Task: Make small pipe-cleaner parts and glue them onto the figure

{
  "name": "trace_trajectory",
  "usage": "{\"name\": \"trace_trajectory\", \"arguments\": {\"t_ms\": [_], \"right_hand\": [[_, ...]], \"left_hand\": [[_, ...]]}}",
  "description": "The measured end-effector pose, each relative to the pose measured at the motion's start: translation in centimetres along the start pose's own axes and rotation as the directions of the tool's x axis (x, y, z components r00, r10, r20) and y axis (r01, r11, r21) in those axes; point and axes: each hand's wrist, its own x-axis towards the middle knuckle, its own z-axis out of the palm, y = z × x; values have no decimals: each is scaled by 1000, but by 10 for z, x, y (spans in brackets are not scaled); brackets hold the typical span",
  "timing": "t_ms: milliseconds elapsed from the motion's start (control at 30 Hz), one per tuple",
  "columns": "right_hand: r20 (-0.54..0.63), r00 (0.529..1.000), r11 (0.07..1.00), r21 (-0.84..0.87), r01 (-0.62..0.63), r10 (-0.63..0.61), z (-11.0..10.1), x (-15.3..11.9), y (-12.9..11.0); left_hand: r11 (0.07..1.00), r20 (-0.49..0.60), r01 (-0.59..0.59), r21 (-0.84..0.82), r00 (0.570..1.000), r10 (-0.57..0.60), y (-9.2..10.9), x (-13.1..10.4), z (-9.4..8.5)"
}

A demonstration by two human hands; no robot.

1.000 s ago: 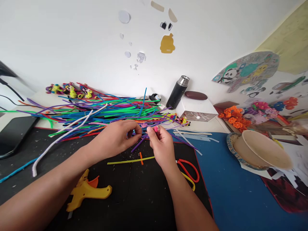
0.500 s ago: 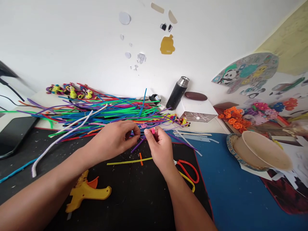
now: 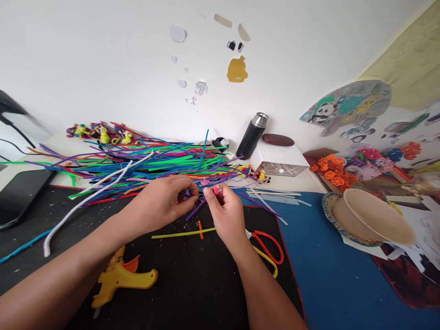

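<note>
My left hand (image 3: 168,197) is closed in a pinch, thumb against fingertips; whatever it holds is too small to make out, though a thin dark bit shows by the fingertips. Close beside it, my right hand (image 3: 225,208) is closed around a small pink lighter (image 3: 216,189) with a metal top, thumb lying along its side. Under the hands, on the black mat (image 3: 192,284), lie a yellow pipe cleaner (image 3: 178,234) and a short orange piece (image 3: 200,230). Red-and-yellow-handled scissors (image 3: 271,243) rest beside my right wrist, their blades hidden.
Behind the hands spreads a heap of colourful pipe cleaners (image 3: 165,160). A yellow glue gun (image 3: 127,278) lies near my left forearm. A black thermos (image 3: 252,136) leans by a white box (image 3: 295,165). Bowls (image 3: 378,215) stand right; a phone (image 3: 22,195) lies left.
Both hands keep nearly the same pose, close together. The lighter has turned slightly in my right hand, its metal top now showing more. The whole view has shifted a little.
</note>
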Motion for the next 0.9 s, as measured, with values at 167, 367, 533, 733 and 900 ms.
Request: {"name": "trace_trajectory", "arguments": {"t_ms": [167,367,533,733,900], "right_hand": [[11,1000,1000,7,-14,13,0,0,-1],[52,998,996,81,-43,39,1,0,-2],[105,991,985,138,-100,86,2,0,0],[137,986,976,179,-123,99,2,-1,0],[189,972,904,375,-204,141,4,2,4]], "left_hand": [[998,7,36,-51,999,-35,1,0,-1],[984,52,100,-146,994,-93,-1,-1,-2],[969,74,139,-206,989,-127,0,0,-4],[957,69,167,-237,985,-155,2,0,-5],[836,27,186,-516,979,-201,-3,2,2]]}}
